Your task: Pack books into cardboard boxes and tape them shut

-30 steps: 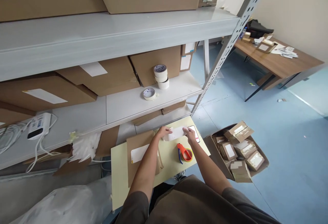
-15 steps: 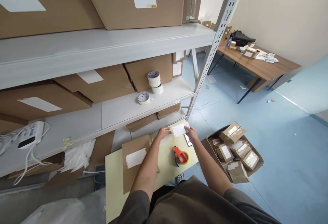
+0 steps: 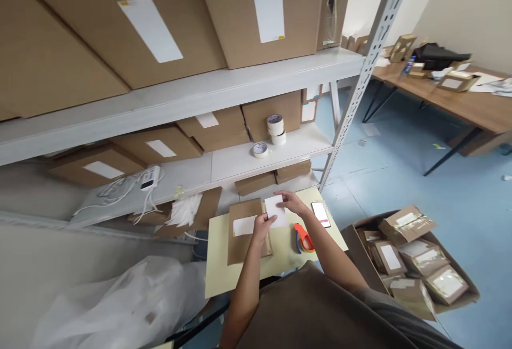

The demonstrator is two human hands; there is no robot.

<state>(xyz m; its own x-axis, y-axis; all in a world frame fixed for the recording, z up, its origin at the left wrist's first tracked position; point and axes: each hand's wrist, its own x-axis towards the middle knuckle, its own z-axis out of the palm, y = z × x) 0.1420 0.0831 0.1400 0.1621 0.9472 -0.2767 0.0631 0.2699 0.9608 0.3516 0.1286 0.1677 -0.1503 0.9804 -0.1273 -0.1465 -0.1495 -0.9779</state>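
Observation:
A small white paper slip (image 3: 274, 208) is held up over the pale yellow tabletop (image 3: 216, 253). My left hand (image 3: 264, 225) pinches its lower left edge, thumb on top. At the upper right edge, my right hand (image 3: 293, 203) grips the same slip with fingers curled over it. Under and left of my left hand lies a cardboard box (image 3: 236, 250) bearing a white label (image 3: 244, 226). An orange tape dispenser (image 3: 301, 232) with a blue part rests near my right forearm. Beyond that forearm lies a phone (image 3: 320, 214) with its screen lit.
Grey shelving (image 3: 240, 78) with large cartons (image 3: 176, 24) stands ahead. White tape rolls (image 3: 276, 129) and a power strip (image 3: 150, 177) sit on its middle shelf. An open carton of small parcels (image 3: 472, 291) is on the floor at right; a plastic-wrapped bulk (image 3: 132, 301) is at left.
My left hand has come onto the slip, which only my right hand held before. The slip has moved left towards the box and turned more upright. The view has swung left.

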